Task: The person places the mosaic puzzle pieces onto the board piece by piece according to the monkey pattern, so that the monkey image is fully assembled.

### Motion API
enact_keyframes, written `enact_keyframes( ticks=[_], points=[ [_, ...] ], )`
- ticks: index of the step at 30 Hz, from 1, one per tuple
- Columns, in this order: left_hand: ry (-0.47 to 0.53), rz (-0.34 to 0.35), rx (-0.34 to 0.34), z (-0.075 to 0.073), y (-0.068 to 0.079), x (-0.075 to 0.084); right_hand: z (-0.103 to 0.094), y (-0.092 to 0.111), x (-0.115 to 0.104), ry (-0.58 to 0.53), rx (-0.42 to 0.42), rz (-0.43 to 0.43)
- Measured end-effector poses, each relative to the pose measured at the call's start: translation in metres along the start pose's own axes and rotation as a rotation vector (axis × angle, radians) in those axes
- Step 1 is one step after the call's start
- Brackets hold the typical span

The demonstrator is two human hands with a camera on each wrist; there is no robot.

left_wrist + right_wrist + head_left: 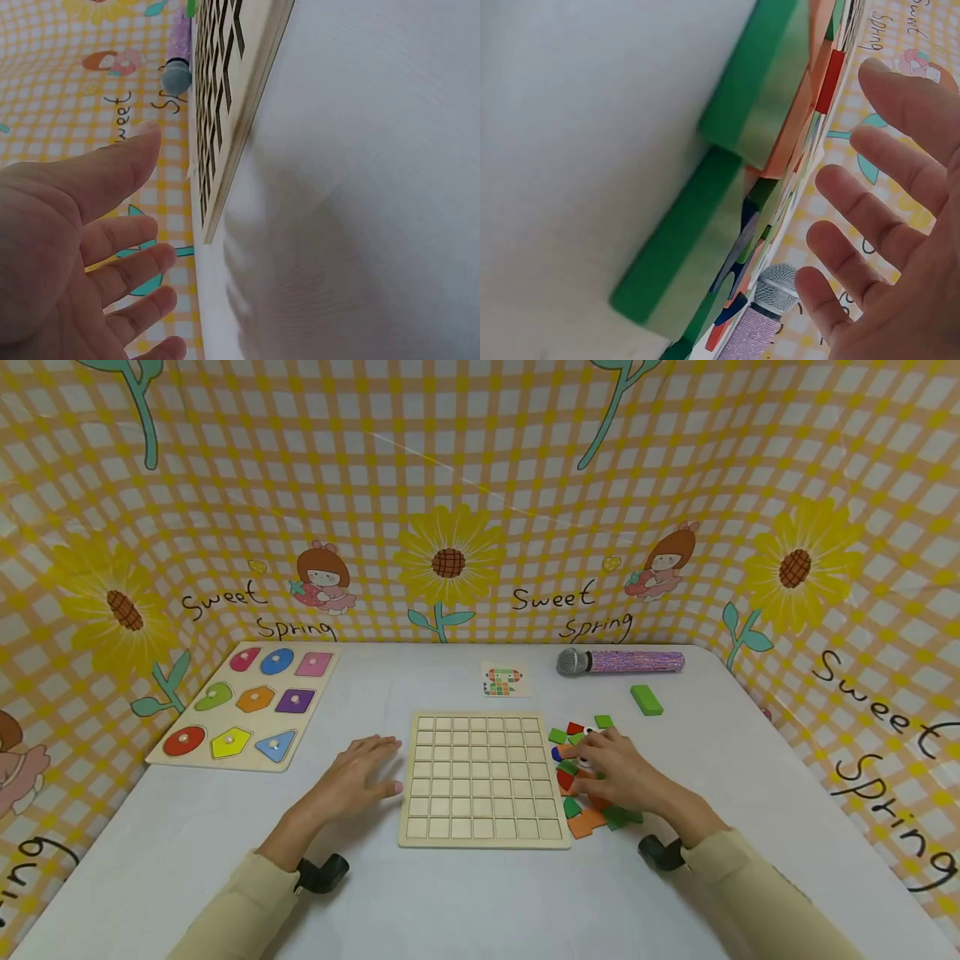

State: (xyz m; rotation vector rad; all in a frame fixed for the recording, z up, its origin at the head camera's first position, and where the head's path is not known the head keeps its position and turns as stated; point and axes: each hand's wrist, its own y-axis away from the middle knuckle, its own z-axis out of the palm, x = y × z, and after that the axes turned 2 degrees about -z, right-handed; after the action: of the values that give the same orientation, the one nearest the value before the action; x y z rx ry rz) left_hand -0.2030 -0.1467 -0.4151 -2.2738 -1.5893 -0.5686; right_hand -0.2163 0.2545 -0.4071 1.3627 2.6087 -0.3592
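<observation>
Count one grid board (483,777), seven by seven cells, on bench (487,902). Count one knob puzzle (247,681), nine knobbed shapes, left of and beyond grid board; one printed card (506,680), near, beyond far edge; one microphone (622,662), beyond and to the right; one green block (647,700), right of and slightly beyond. Count several loose pieces (566,779), heaped along right edge of grid board: red, orange, green, blue. Overlapped, partly covered; cannot give total. Count two wrist cameras (324,872), one per wrist.

See knob puzzle and card's print in head view only. See side edge of grid board in left wrist view; thickness of loose pieces in right wrist view, two green ones foremost. See microphone in all three.

Left grip (352,781): just left of grid board, fingers loosely extended, thumb apart from fingers, holding nothing. Right grip (618,772): over loose pieces, right of grid board, fingers spread and slightly bent in right wrist view, holding nothing. Cannot tell from head view whether touching any.
</observation>
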Motion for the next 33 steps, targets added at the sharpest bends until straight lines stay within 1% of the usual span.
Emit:
enact_keyframes(
  ticks=[7,9,16,23,30,33],
  points=[
    [0.041,0.004,-0.041,0.003,-0.005,-0.003,0.001,-0.004,0.003,0.046,-0.031,-0.045],
    [0.05,0.014,-0.049,0.004,-0.006,-0.004,0.002,-0.006,0.003,0.051,-0.039,-0.054],
    [0.074,0.038,-0.087,0.007,-0.009,-0.007,0.003,-0.009,0.004,0.067,-0.066,-0.055],
    [0.099,0.05,-0.112,0.009,-0.01,-0.009,0.003,-0.009,0.006,0.072,-0.063,-0.06],
    [0.122,0.092,-0.136,0.012,-0.011,-0.013,0.003,-0.008,0.007,0.08,-0.068,-0.039],
    [0.135,0.099,-0.14,0.013,-0.011,-0.015,0.004,-0.007,0.008,0.098,-0.06,-0.041]
  ],
)
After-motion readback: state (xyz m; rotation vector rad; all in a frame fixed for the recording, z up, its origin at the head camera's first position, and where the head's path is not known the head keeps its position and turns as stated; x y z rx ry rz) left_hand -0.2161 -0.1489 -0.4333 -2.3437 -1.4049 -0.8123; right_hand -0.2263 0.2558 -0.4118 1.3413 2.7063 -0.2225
